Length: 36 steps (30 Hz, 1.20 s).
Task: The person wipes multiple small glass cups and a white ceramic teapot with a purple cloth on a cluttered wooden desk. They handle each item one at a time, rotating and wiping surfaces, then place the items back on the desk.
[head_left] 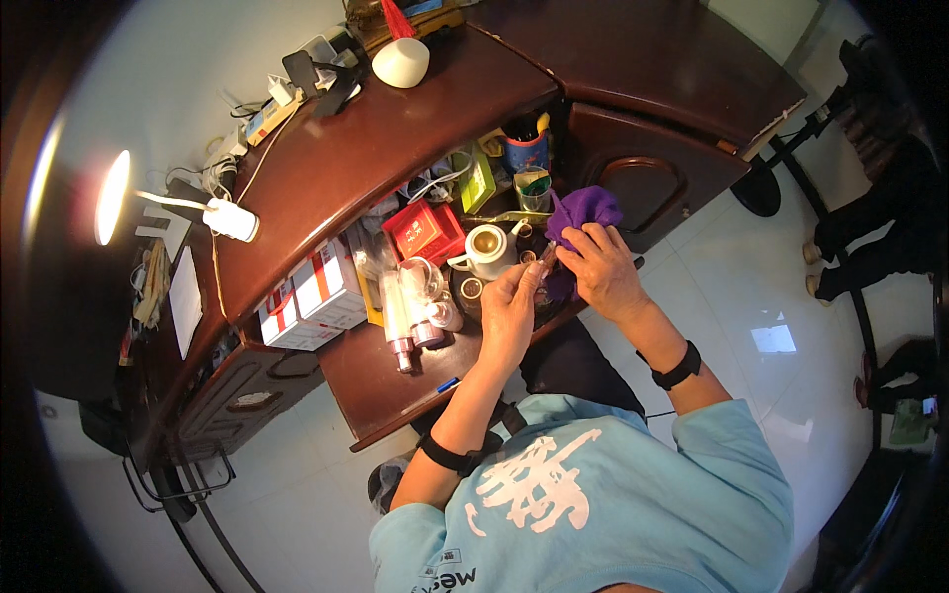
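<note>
My right hand (606, 276) grips a purple cloth (587, 211), which bunches up above its fingers and hangs below them. My left hand (511, 311) pinches a small brownish thing between thumb and fingers, close against the cloth; what it is cannot be told. Just left of the hands, a white teapot (487, 250) without a lid stands on a dark round tray. Small cups (471, 288) are around it on the tray. Several bottles with pinkish collars (412, 315) lie left of my left hand, on the pulled-out board of the wooden desk (437, 363).
Behind the teapot are a red box (417, 231), a green box (475, 185), a glass (532, 190) and a blue pen cup (527, 152). White-and-red cartons (311, 300) stand at left. A lit lamp (231, 219) is on the desk top. People's legs (852, 252) show at far right.
</note>
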Each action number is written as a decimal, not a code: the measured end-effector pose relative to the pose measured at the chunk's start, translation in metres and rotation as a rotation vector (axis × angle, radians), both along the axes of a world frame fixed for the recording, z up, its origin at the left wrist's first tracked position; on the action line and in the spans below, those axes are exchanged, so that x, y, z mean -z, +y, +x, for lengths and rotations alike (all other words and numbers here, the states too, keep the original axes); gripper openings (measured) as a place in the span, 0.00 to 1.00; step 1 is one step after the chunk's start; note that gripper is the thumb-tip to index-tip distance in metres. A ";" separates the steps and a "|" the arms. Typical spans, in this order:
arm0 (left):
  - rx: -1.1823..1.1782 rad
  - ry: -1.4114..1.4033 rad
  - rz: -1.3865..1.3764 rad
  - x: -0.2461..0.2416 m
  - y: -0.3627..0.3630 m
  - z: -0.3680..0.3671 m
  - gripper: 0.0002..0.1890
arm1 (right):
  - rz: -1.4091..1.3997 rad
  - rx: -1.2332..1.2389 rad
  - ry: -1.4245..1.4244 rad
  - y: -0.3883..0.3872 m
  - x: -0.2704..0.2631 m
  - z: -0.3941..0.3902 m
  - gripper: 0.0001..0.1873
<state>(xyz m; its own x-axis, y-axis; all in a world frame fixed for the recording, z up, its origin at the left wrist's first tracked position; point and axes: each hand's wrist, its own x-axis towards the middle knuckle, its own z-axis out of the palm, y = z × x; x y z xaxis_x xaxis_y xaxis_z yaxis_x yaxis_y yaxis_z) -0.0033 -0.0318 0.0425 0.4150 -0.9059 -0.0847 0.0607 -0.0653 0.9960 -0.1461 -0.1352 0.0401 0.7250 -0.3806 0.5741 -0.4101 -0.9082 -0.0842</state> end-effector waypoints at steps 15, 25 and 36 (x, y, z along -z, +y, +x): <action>0.085 0.679 -0.076 -0.031 0.026 0.028 0.17 | 0.201 0.148 0.227 -0.015 0.042 -0.004 0.16; 0.156 0.466 -0.090 -0.023 0.031 0.032 0.15 | 1.428 -0.237 -0.636 0.023 -0.044 -0.010 0.11; 0.259 0.875 -0.169 -0.035 0.036 0.017 0.19 | -0.151 -0.181 -0.240 0.047 -0.045 0.002 0.12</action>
